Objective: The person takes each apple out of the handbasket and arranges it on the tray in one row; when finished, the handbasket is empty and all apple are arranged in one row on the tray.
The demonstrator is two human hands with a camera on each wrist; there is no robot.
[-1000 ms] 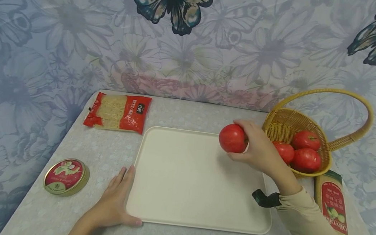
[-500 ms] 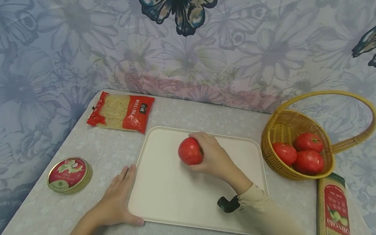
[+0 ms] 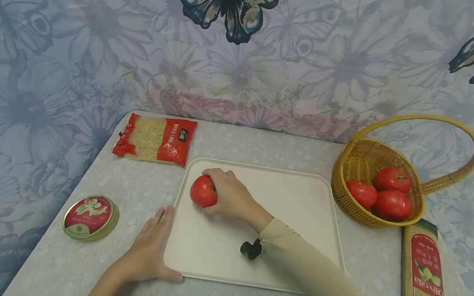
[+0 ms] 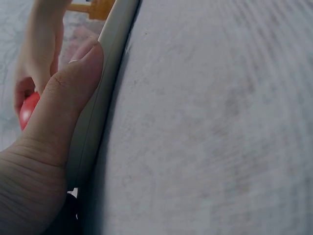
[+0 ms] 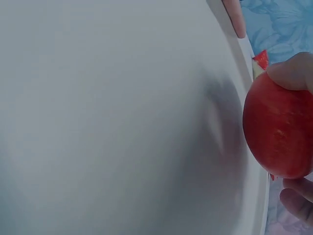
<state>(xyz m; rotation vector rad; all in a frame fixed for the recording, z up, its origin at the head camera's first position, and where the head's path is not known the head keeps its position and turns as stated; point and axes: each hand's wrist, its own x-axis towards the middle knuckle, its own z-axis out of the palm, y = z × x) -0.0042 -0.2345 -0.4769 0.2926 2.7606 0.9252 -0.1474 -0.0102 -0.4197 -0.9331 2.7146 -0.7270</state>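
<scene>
Left hand [image 3: 148,250] is bracing the near-left corner of the cream tray [image 3: 210,255], thumb spread from straight fingers. Tomato [image 3: 202,192] is hovering inside the left edge, right hand [image 3: 233,196] gripping it. Seemingly a placing step, calling for gentle lowering, then release.

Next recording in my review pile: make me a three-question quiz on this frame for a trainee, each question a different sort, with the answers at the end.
1. Count: how many tomatoes lie in the basket?
2. True or false: the right hand holds its tomato at the end of the tray nearest the basket.
3. Fill in the blank: seen from the head camera, the red-ended packet lies just past the tray's far ____ corner.

Key
1. Three.
2. False: it is at the opposite end, near the left hand.
3. Left.
</scene>
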